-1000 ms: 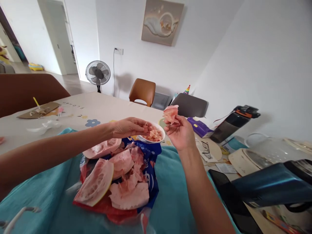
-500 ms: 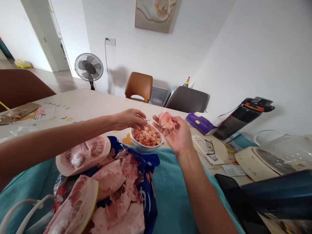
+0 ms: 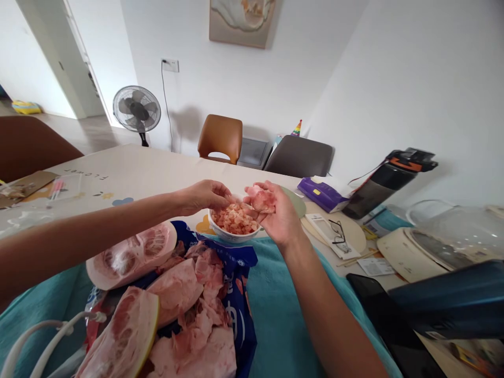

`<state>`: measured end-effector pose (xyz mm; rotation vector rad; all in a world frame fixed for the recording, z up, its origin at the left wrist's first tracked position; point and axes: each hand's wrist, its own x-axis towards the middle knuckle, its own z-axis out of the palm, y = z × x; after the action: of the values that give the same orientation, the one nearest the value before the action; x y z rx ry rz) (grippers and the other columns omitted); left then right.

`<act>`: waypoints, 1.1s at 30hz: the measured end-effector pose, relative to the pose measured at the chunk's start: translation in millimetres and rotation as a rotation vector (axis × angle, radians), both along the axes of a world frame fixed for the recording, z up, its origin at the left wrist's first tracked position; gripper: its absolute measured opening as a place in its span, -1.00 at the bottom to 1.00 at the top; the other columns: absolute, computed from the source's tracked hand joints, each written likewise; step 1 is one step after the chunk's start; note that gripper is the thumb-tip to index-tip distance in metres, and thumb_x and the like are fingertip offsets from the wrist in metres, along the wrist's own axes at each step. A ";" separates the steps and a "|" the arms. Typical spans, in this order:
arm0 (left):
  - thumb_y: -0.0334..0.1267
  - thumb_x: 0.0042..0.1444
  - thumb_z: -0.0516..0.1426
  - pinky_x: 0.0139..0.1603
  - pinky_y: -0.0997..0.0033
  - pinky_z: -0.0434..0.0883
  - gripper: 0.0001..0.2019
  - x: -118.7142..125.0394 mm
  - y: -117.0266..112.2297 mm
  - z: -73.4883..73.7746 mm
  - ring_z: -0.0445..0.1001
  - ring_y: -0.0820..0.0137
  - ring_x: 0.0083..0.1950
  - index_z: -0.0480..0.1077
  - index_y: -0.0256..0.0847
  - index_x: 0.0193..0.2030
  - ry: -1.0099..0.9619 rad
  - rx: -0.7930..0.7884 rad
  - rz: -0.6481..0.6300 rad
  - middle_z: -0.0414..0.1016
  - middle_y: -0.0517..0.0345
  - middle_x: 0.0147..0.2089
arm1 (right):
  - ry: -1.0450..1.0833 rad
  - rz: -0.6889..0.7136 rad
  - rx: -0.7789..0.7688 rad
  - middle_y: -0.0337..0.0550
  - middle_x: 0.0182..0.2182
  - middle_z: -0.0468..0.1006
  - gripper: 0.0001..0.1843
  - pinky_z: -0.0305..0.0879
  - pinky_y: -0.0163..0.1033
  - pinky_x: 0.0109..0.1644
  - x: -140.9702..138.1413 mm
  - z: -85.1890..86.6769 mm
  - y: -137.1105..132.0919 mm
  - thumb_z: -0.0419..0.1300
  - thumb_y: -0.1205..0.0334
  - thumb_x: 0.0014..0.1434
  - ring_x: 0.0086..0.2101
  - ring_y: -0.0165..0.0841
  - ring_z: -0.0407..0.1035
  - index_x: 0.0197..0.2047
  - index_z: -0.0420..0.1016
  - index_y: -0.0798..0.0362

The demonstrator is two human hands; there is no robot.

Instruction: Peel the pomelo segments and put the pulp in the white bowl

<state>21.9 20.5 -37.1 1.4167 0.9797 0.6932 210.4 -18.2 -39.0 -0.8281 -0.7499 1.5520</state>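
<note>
My right hand (image 3: 275, 218) cradles a pink pomelo segment (image 3: 261, 200) just over the right rim of a white bowl (image 3: 220, 231) filled with pink fruit pieces. My left hand (image 3: 205, 195) hovers at the bowl's left rim, fingers pinched toward the segment. What the pinched fingers grip is too small to see. Pomelo peels (image 3: 132, 256) lie piled on a blue and red plastic bag (image 3: 236, 273) in front of me.
A teal cloth (image 3: 283, 315) covers the near table; a cream tablecloth (image 3: 149, 168) lies beyond. Glasses (image 3: 337, 231), a purple tissue pack (image 3: 321, 191), a black bottle (image 3: 388, 181), a glass-lidded cooker (image 3: 441, 241) and a dark blue appliance (image 3: 449, 302) crowd the right. Chairs and a fan (image 3: 137, 110) stand behind.
My right hand lowered the pomelo segment from above the bowl to its rim. My left hand drew up beside it. The view tilted down slightly.
</note>
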 end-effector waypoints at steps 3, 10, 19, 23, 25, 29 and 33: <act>-0.50 -0.12 0.23 -0.40 0.49 0.33 -0.88 -1.8 -2.3 1.4 0.43 0.54 -0.48 0.44 -0.33 -0.38 0.009 0.050 -0.029 0.52 0.14 -0.40 | -0.162 -0.020 0.029 -0.16 -0.43 0.60 -0.78 0.34 -0.38 -0.58 0.4 -6.8 1.7 0.27 0.09 0.01 -0.49 -0.39 0.46 -0.40 0.49 0.09; -0.50 -0.07 0.20 -0.37 0.49 0.39 -0.86 -0.6 -5.4 2.2 0.45 0.54 -0.46 0.46 -0.33 -0.32 -0.042 0.102 -0.004 0.52 0.13 -0.34 | -0.530 -0.015 0.156 -0.25 -0.53 0.56 -0.71 0.17 -0.40 -0.55 -7.6 -16.8 1.4 0.38 0.13 -0.11 -0.58 -0.49 0.34 -0.29 0.57 0.08; -0.47 -0.10 0.27 -0.21 0.36 0.50 -0.89 7.2 -15.6 5.8 0.54 0.43 -0.37 0.45 -0.33 -0.38 -0.106 0.156 0.017 0.51 0.16 -0.41 | -0.517 0.006 0.257 -0.34 -0.67 0.44 -0.74 0.09 -0.36 -0.54 -16.5 -17.8 -1.9 0.38 0.10 -0.10 -0.64 -0.51 0.24 -0.38 0.53 0.08; -0.48 -0.09 0.26 -0.18 0.39 0.51 -0.91 4.2 -13.0 6.4 0.56 0.41 -0.32 0.50 -0.32 -0.38 -0.089 0.136 -0.032 0.57 0.10 -0.39 | -0.492 0.009 0.223 -0.32 -0.68 0.43 -0.72 0.06 -0.36 -0.55 -14.9 -16.9 -1.3 0.39 0.09 -0.13 -0.63 -0.50 0.23 -0.41 0.54 0.11; -0.49 -0.08 0.26 -0.19 0.44 0.50 -0.92 1.4 -9.7 6.3 0.56 0.43 -0.32 0.52 -0.33 -0.38 -0.089 0.087 -0.046 0.57 0.11 -0.41 | -0.452 0.040 0.220 -0.30 -0.65 0.45 -0.72 0.08 -0.36 -0.54 -13.0 -17.5 -0.4 0.38 0.10 -0.13 -0.62 -0.52 0.23 -0.40 0.56 0.13; -0.49 -0.11 0.30 -0.20 0.52 0.50 -0.93 -4.1 -3.1 6.1 0.55 0.48 -0.36 0.53 -0.37 -0.41 -0.147 -0.072 -0.066 0.56 0.10 -0.42 | -0.352 0.136 0.180 -0.33 -0.66 0.42 -0.75 0.09 -0.38 -0.54 -9.4 -18.3 0.7 0.39 0.17 -0.14 -0.63 -0.56 0.16 -0.38 0.59 0.15; -0.48 -0.11 0.33 -0.20 0.56 0.51 -0.88 -6.4 1.9 4.3 0.56 0.49 -0.34 0.54 -0.41 -0.37 -0.228 -0.198 -0.063 0.59 0.01 -0.33 | -0.321 0.110 0.126 -0.33 -0.65 0.42 -0.74 0.10 -0.39 -0.56 -6.9 -20.3 3.3 0.39 0.17 -0.14 -0.63 -0.56 0.16 -0.36 0.60 0.14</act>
<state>15.5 22.4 -32.8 1.1630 0.7985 0.6751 203.5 -14.9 -59.4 -0.9666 -1.1312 1.4676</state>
